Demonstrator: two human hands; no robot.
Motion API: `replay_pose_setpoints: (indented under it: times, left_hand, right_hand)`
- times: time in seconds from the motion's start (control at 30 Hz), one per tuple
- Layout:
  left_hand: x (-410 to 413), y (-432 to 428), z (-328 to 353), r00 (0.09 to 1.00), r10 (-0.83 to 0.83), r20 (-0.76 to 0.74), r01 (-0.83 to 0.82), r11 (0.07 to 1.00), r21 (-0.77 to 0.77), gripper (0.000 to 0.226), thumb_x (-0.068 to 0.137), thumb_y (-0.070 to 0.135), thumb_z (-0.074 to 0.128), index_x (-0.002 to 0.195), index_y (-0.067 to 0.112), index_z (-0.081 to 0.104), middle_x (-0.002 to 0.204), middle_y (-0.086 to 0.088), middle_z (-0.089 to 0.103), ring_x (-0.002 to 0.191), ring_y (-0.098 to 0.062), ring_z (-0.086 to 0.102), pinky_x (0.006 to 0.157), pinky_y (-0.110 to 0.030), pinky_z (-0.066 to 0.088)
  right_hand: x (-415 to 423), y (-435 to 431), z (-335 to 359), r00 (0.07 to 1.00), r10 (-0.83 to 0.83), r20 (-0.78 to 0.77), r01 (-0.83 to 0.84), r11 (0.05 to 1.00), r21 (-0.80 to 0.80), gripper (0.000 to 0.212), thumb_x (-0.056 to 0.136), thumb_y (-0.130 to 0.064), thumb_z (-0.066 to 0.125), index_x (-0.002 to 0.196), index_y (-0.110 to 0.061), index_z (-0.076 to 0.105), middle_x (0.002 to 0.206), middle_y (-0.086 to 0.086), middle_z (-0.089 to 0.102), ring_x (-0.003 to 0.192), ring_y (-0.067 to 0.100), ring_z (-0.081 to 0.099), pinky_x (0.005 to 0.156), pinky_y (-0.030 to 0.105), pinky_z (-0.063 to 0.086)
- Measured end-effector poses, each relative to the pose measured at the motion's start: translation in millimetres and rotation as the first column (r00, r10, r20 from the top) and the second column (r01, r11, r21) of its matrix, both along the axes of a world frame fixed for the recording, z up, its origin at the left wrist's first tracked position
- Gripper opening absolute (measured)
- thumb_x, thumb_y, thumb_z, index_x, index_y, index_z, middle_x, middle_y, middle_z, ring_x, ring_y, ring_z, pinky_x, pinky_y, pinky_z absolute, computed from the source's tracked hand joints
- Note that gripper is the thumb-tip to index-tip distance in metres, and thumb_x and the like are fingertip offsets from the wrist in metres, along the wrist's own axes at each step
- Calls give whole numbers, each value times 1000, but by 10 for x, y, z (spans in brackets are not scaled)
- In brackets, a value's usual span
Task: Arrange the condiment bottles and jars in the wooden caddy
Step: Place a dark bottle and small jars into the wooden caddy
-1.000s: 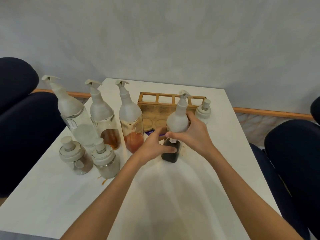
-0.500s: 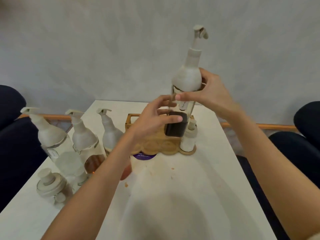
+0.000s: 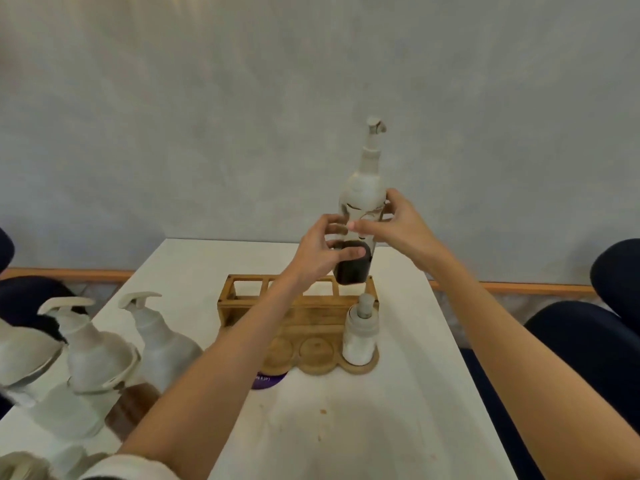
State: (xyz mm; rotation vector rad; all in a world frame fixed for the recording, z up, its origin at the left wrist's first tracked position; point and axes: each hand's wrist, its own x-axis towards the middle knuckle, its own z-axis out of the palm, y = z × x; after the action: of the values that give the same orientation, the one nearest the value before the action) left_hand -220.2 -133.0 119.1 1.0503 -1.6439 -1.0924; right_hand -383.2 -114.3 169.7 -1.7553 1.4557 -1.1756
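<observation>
A tall pump bottle with dark sauce (image 3: 362, 188) is held upright in the air over the right end of the wooden caddy (image 3: 304, 317). My left hand (image 3: 320, 252) grips its lower body, fingers over the dark liquid. My right hand (image 3: 391, 223) grips its middle from the right. The bottle's base hangs just above the caddy's rightmost back slot. A small white jar (image 3: 360, 329) sits in the caddy's right front round seat. Two round seats beside it show bare wood.
Three pump bottles (image 3: 162, 337) stand at the left on the white table (image 3: 398, 427), blurred, with another cap at the bottom left corner. A purple lid (image 3: 265, 381) lies under the caddy's front. Dark chairs (image 3: 595, 344) flank the table. A plain wall is behind.
Both hands lifted the dark-sauce bottle off the table and carried it up and back; now it has come lower over the caddy's right back slot. The view tilted upward.
</observation>
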Motion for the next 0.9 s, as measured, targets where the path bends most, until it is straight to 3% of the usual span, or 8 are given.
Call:
replay_pose_setpoints:
  times: [0.1, 0.27, 0.43, 0.6, 0.77, 0.9]
  left_hand:
    - [-63, -223, -185, 998, -46, 47, 43, 998, 54, 67, 77, 20, 82, 133, 22, 45, 126, 4, 56, 101, -6, 59, 80, -17, 49]
    - [-156, -470, -374, 990, -100, 95, 89, 990, 113, 65, 81, 17, 79, 134, 19, 43, 126, 6, 54, 114, -10, 51, 83, -11, 42]
    - [-197, -637, -608, 989, -114, 98, 96, 980, 172, 69, 79, 15, 81, 137, 17, 43, 137, -2, 53, 126, -15, 49, 107, -35, 43]
    - [-190, -714, -619, 984, -147, 99, 125, 972, 199, 71, 78, 15, 81, 138, 19, 42, 138, -3, 52, 125, -20, 53, 100, -36, 49]
    - [-173, -708, -622, 978, -158, 137, 129, 972, 195, 73, 80, 11, 79, 140, 18, 38, 137, 0, 51, 122, -19, 54, 82, -19, 51]
    - [-146, -718, -655, 967, -162, 197, 127, 976, 177, 73, 80, 10, 79, 140, 16, 38, 135, 0, 51, 123, -13, 50, 80, -13, 49]
  right_hand:
    - [-105, -206, -222, 1000, -29, -5, 29, 999, 46, 75, 68, -41, 85, 129, -21, 46, 123, 1, 60, 110, 21, 60, 91, 44, 55]
    - [-206, -397, -456, 998, -59, -5, 60, 996, 60, 76, 70, -39, 84, 133, -19, 45, 128, 3, 60, 111, 23, 60, 93, 45, 54]
    - [-300, -514, -651, 1000, -21, 9, 20, 993, 117, 70, 76, -34, 81, 135, -19, 46, 131, 5, 59, 115, 26, 60, 95, 48, 53]
    - [-336, -558, -701, 999, -16, 40, 12, 993, 114, 69, 77, -33, 80, 136, -19, 46, 131, 5, 60, 113, 27, 62, 93, 49, 55]
    - [-330, -540, -747, 999, -13, 44, 9, 995, 101, 71, 74, -37, 82, 134, -22, 47, 129, 2, 61, 110, 25, 63, 93, 47, 55]
    - [-335, -533, -805, 999, 0, 51, -6, 993, 120, 71, 72, -38, 83, 132, -24, 48, 126, 2, 62, 105, 23, 65, 87, 46, 58]
